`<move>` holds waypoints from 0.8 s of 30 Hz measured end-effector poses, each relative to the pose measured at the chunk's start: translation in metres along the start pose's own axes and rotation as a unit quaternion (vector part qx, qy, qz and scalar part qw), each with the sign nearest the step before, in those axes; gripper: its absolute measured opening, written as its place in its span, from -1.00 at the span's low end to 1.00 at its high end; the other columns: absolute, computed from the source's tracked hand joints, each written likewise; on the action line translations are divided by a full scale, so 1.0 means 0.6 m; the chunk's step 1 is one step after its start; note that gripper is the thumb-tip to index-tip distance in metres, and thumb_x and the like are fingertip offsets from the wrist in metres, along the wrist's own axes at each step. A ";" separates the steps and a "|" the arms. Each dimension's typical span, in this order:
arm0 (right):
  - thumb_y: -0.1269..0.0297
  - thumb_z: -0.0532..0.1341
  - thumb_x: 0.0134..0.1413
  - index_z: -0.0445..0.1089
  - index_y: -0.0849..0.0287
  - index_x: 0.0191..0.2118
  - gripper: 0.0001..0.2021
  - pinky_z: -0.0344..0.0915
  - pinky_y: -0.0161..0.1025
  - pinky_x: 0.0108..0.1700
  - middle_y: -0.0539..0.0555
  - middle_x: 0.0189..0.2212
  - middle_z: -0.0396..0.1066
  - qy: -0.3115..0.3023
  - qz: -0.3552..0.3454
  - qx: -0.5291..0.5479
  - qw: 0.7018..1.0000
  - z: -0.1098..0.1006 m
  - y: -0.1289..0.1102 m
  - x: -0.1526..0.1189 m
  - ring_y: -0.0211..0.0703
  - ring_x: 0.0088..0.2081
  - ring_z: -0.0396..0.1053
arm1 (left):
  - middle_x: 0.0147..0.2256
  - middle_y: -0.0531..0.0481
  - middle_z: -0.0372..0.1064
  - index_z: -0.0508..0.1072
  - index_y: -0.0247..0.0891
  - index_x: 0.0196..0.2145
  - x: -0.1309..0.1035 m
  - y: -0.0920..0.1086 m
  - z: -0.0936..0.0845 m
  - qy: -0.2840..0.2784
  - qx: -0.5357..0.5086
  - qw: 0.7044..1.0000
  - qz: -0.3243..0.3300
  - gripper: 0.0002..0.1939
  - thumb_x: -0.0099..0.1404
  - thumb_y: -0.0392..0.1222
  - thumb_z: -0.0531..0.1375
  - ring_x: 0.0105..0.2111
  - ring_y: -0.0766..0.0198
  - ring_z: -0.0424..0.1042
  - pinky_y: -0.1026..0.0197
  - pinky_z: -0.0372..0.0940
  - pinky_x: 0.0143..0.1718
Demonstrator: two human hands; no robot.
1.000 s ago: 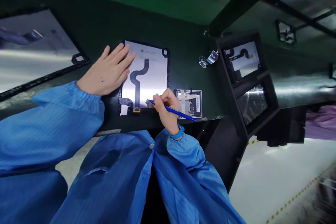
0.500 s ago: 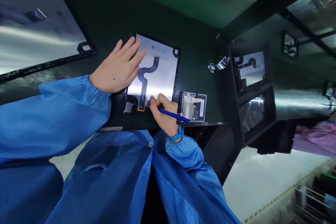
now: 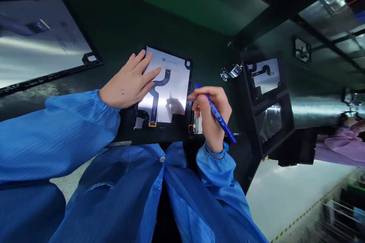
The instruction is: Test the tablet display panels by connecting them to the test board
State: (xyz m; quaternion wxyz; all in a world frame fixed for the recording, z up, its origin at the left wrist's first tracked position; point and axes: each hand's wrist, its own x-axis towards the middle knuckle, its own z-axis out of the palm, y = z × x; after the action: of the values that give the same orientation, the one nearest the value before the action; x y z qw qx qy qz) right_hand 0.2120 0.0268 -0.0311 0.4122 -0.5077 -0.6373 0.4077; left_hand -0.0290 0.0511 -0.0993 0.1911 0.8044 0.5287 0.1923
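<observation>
My left hand (image 3: 127, 81) lies flat with fingers spread over the left edge of a silver-backed display panel (image 3: 176, 79) on the dark green bench. A black flex cable (image 3: 155, 100) winds down the panel's back to a gold-edged end near the lower side. My right hand (image 3: 212, 115) is raised off the panel to its right, fingers wrapped round a blue pen (image 3: 218, 115). Beneath that hand, a small circuit board piece (image 3: 196, 124) is mostly hidden.
A larger silver panel (image 3: 42, 45) lies at the left. Shiny curled film (image 3: 231, 72) sits right of the work, beside a black divided tray (image 3: 252, 98) holding another panel with a cable. A person's pink sleeve (image 3: 339, 146) shows at far right.
My right hand has lifted from the panel's lower edge and moved right, the pen still in it and now turned tip upward. My left hand stays on the panel.
</observation>
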 end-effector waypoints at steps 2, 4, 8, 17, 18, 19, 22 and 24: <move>0.07 0.12 0.36 0.43 0.08 -0.19 -0.77 0.35 -0.31 -0.39 0.00 -0.33 0.51 -0.048 0.000 -0.030 0.998 0.001 0.015 0.035 -0.28 -0.36 0.46 | 0.38 -0.18 0.05 0.32 -0.12 0.28 -0.003 0.005 0.009 0.012 0.003 1.000 0.013 -0.49 0.45 -0.04 -0.04 0.42 -0.26 -0.14 -0.40 -0.12 0.35; 0.07 0.17 0.32 0.41 0.09 -0.21 -0.78 0.41 -0.27 -0.27 0.00 -0.30 0.52 -0.086 -0.011 -0.076 0.993 0.017 0.045 0.071 -0.23 -0.27 0.51 | 0.39 -0.24 0.03 0.33 -0.14 0.27 -0.006 0.009 0.015 0.009 0.004 1.000 0.022 -0.50 0.44 -0.03 0.01 0.41 -0.31 -0.12 -0.45 -0.09 0.31; 0.11 0.34 0.15 0.33 0.10 -0.27 -0.77 0.43 -0.20 -0.15 -0.05 -0.30 0.48 -0.102 -0.044 -0.074 0.991 0.062 0.089 0.116 -0.24 -0.29 0.50 | 0.36 -0.26 0.11 0.36 -0.18 0.24 -0.005 0.013 0.013 0.022 -0.012 1.000 0.015 -0.49 0.43 0.04 0.04 0.39 -0.28 -0.04 -0.47 -0.09 0.30; 0.07 0.33 0.19 0.21 0.03 -0.36 -0.70 0.48 -0.04 -0.03 -0.07 -0.39 0.52 -0.200 -0.138 0.100 0.965 -0.004 0.002 0.070 -0.22 -0.26 0.49 | -0.30 -0.02 0.63 0.69 -0.13 -0.24 0.000 0.096 -0.043 0.051 -0.422 0.899 -0.107 -0.75 0.18 0.03 0.39 -0.30 0.08 0.61 0.08 0.55 -0.20; 0.04 0.32 0.19 0.21 0.03 -0.37 -0.70 0.48 -0.01 -0.03 -0.08 -0.41 0.52 -0.203 -0.147 0.094 0.964 -0.013 0.000 0.064 -0.21 -0.27 0.49 | -0.34 -0.02 0.63 0.69 -0.12 -0.26 0.002 0.105 -0.045 0.018 -0.452 0.885 -0.112 -0.73 0.12 0.04 0.43 -0.35 0.08 0.61 0.09 0.57 -0.26; 0.01 0.32 0.18 0.22 0.02 -0.38 -0.69 0.48 0.03 -0.03 -0.08 -0.43 0.51 -0.204 -0.152 0.083 0.963 -0.021 0.000 0.059 -0.19 -0.27 0.49 | -0.35 -0.01 0.62 0.70 -0.10 -0.27 0.003 0.112 -0.046 -0.010 -0.472 0.874 -0.114 -0.72 0.07 0.05 0.46 -0.38 0.09 0.61 0.09 0.57 -0.28; -0.02 0.34 0.15 0.26 0.02 -0.41 -0.68 0.45 0.12 0.02 -0.09 -0.46 0.50 -0.208 -0.155 0.061 0.964 -0.036 0.003 0.047 -0.14 -0.25 0.50 | -0.36 0.01 0.62 0.70 -0.05 -0.33 0.012 0.128 -0.048 -0.072 -0.520 0.845 -0.107 -0.74 -0.01 0.00 0.50 -0.38 0.09 0.62 0.08 0.58 -0.27; 0.01 0.33 0.16 0.30 0.02 -0.40 -0.71 0.45 0.10 0.00 -0.09 -0.45 0.51 -0.203 -0.155 0.060 0.965 -0.046 0.004 0.038 -0.14 -0.25 0.50 | -0.35 0.03 0.62 0.69 -0.04 -0.36 0.019 0.139 -0.050 -0.092 -0.526 0.840 -0.097 -0.80 0.00 -0.08 0.50 -0.36 0.11 0.62 0.08 0.57 -0.23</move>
State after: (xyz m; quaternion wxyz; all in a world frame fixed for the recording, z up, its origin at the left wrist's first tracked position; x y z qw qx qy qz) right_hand 0.2355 0.0523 -0.0215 0.3619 -0.2833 -0.7531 0.4708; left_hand 0.0245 0.0338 -0.0298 0.6512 0.5417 0.4027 0.3469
